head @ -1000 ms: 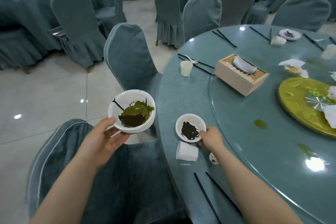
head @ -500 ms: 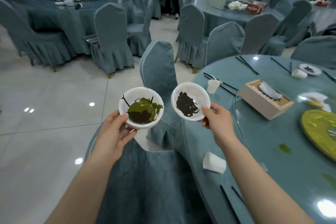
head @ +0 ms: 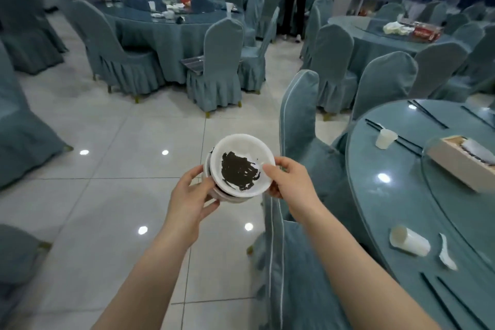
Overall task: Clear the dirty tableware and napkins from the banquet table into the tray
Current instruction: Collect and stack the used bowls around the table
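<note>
Stack of white round bowls (head: 242, 169), top one smeared with dark residue, is held over white tiled floor (head: 107, 142). Left hand (head: 191, 197) is curled under stack from left; right hand (head: 285, 182) pinches top bowl rim. Round teal banquet table (head: 401, 195) is seen at right, with fallen white cup (head: 408, 241) on it.

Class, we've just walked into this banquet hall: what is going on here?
A person is clearing a table. Both hands hold a stack of dirty white bowls over the floor: the left hand supports it from below, the right hand pinches the top bowl's rim. On the table remain a tipped cup, a spoon, an upright cup and chopsticks.
</note>
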### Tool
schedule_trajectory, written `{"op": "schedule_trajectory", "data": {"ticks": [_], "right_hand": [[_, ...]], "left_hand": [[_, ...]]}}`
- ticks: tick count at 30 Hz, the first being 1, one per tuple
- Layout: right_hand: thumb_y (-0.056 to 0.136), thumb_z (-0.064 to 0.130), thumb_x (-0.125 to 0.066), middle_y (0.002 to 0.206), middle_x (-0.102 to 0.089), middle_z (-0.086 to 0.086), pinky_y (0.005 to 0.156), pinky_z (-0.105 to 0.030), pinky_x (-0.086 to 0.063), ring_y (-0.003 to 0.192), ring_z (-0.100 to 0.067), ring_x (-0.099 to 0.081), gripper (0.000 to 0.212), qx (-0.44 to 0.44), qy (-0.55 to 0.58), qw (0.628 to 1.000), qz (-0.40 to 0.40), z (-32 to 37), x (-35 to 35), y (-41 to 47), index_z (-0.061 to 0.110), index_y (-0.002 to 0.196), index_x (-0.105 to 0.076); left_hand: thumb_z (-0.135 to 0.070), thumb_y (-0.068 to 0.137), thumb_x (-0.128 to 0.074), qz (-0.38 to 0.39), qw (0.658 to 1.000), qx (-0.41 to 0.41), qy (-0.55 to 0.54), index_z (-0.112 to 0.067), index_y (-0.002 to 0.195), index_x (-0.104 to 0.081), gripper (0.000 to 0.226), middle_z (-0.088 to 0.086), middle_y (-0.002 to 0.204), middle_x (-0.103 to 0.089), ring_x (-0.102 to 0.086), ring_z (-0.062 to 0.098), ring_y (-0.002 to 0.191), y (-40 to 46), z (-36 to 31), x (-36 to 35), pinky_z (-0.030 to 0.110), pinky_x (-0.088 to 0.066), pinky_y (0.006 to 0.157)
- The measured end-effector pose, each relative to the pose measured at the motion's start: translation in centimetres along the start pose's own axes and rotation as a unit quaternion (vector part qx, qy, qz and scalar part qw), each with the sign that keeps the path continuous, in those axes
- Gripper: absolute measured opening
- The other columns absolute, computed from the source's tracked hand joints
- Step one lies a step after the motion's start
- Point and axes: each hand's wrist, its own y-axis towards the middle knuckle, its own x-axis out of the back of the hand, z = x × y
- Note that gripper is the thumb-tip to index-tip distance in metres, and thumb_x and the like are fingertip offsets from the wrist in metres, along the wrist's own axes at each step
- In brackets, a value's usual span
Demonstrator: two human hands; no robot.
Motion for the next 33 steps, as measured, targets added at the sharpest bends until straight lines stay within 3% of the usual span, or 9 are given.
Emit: {"op": "schedule_trajectory", "data": {"ticks": [4,7,10,13,16,19,24,29,33], "right_hand": [[0.085,0.022,-0.059,0.097,-0.067,-0.003,0.068,-0.028,-0.052,0.079,-0.013,-0.063,0.019,-0.031,-0.055,0.998,0.014,0.7,-4.6,1.0,0.025,0.104,-0.060],[0.090,0.027,-0.055,0.108,-0.064,-0.002,0.069,-0.032,-0.058,0.095,-0.019,-0.065,0.019,-0.101,-0.010,0.991,0.084,1.6,-7.2,2.7,0.026,0.109,-0.055],[0.092,0.033,-0.056,0.102,-0.070,-0.007,0.069,-0.036,-0.059,0.091,-0.026,-0.069,0.017,-0.147,0.039,0.979,0.136,2.0,-9.3,5.0,0.022,0.104,-0.061],[0.091,0.035,-0.057,0.093,-0.074,-0.006,0.071,-0.035,-0.060,0.081,-0.021,-0.071,0.020,-0.144,0.013,0.976,0.160,1.7,-11.1,8.2,0.018,0.099,-0.066],[0.089,0.034,-0.060,0.089,-0.076,-0.003,0.076,-0.036,-0.059,0.081,-0.018,-0.071,0.021,-0.145,0.010,0.972,0.185,0.8,-12.4,12.4,0.016,0.097,-0.068],[0.089,0.035,-0.061,0.085,-0.075,-0.001,0.074,-0.035,-0.059,0.077,-0.017,-0.071,0.021,-0.154,-0.002,0.969,0.191,0.4,-13.5,18.1,0.016,0.094,-0.068],[0.090,0.030,-0.062,0.081,-0.073,-0.006,0.068,-0.036,-0.058,0.074,-0.023,-0.070,0.021,-0.198,0.075,0.957,0.197,1.6,-13.7,29.7,0.014,0.083,-0.074],[0.088,0.023,-0.064,0.080,-0.072,-0.007,0.069,-0.037,-0.058,0.075,-0.025,-0.069,0.017,-0.200,0.099,0.961,0.164,3.5,-13.0,40.4,0.008,0.092,-0.070],[0.087,0.022,-0.065,0.074,-0.072,-0.005,0.066,-0.035,-0.058,0.068,-0.022,-0.070,0.015,-0.211,0.108,0.964,0.121,4.4,-11.8,47.4,0.008,0.090,-0.070]], "left_hand": [[-0.018,0.086,-0.068,0.012,1.000,-0.011,0.004,-0.030,0.119,-0.058,0.037,0.009,0.098,-0.072,-0.071,0.017,0.086,1.1,-1.7,4.7,0.030,-0.055,0.074],[-0.021,0.086,-0.068,0.024,1.000,-0.008,-0.009,-0.031,0.122,-0.057,0.039,0.004,0.095,-0.074,-0.072,0.018,0.088,2.7,-2.6,7.0,0.032,-0.055,0.076],[-0.028,0.083,-0.071,0.044,0.999,0.017,-0.009,-0.031,0.125,-0.057,0.045,0.001,0.100,-0.074,-0.071,0.021,0.093,4.8,-3.4,8.7,0.033,-0.057,0.077],[-0.033,0.079,-0.074,0.074,0.996,0.039,0.009,-0.033,0.123,-0.061,0.046,0.000,0.108,-0.072,-0.070,0.022,0.097,7.7,-4.4,10.2,0.032,-0.058,0.076],[-0.045,0.087,-0.063,0.092,0.994,0.054,0.014,-0.037,0.111,-0.069,0.026,0.001,0.107,-0.073,-0.070,0.022,0.098,11.9,-5.4,11.0,0.033,-0.058,0.076],[-0.052,0.085,-0.056,0.080,0.994,0.073,0.031,-0.033,0.106,-0.071,0.032,0.006,0.103,-0.074,-0.071,0.026,0.096,17.5,-6.5,10.5,0.035,-0.059,0.075],[-0.045,0.071,-0.068,0.109,0.989,0.082,0.051,-0.024,0.112,-0.068,0.046,0.003,0.100,-0.073,-0.071,0.025,0.091,28.2,-9.6,8.0,0.029,-0.059,0.071],[-0.030,0.090,-0.059,0.137,0.983,0.103,0.062,-0.024,0.117,-0.067,0.028,0.004,0.108,-0.072,-0.071,0.024,0.094,39.5,-12.5,4.5,0.027,-0.058,0.073],[-0.032,0.083,-0.067,0.160,0.976,0.132,0.067,-0.025,0.112,-0.070,0.030,0.004,0.109,-0.072,-0.070,0.026,0.098,47.7,-13.8,1.5,0.030,-0.058,0.076]]}}
